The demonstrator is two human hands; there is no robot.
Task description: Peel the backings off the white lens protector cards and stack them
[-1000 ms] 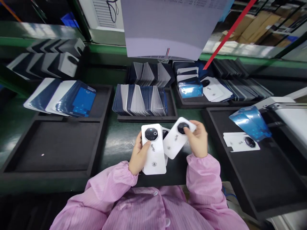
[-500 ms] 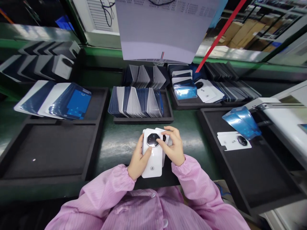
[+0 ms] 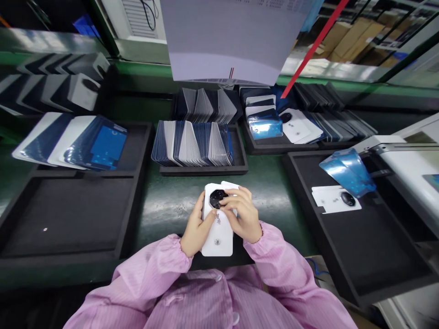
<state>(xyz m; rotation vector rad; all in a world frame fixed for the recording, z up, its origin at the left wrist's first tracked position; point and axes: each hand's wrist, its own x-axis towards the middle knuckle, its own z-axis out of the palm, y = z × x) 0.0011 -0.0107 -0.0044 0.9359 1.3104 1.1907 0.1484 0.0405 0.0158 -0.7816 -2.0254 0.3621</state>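
Observation:
A white phone back cover (image 3: pixel 217 235) with a dark octagonal camera window (image 3: pixel 217 198) is upright in front of my chest. My left hand (image 3: pixel 198 228) grips it along its left edge, thumb resting on the face just below the window. My right hand (image 3: pixel 242 214) is closed, its bent fingertips and thumb drawn together at the window's lower right edge. Whatever lies between those fingertips is too small or hidden to make out. Behind the cover, a second white cover (image 3: pixel 229 185) shows at the upper right, mostly hidden by the first and by my right hand.
Dark trays surround the green bench: one with fanned covers (image 3: pixel 194 144) in front, a left tray (image 3: pixel 78 210) with covers and blue film, and a right tray (image 3: pixel 373 246) with white covers (image 3: pixel 334 199) and blue film (image 3: pixel 350 171). A paper sheet (image 3: pixel 229 41) hangs above.
My right hand's fingers have come together and moved lower on the camera window. Printed marks below the window now show. My left hand keeps its grip, and the view has shifted slightly.

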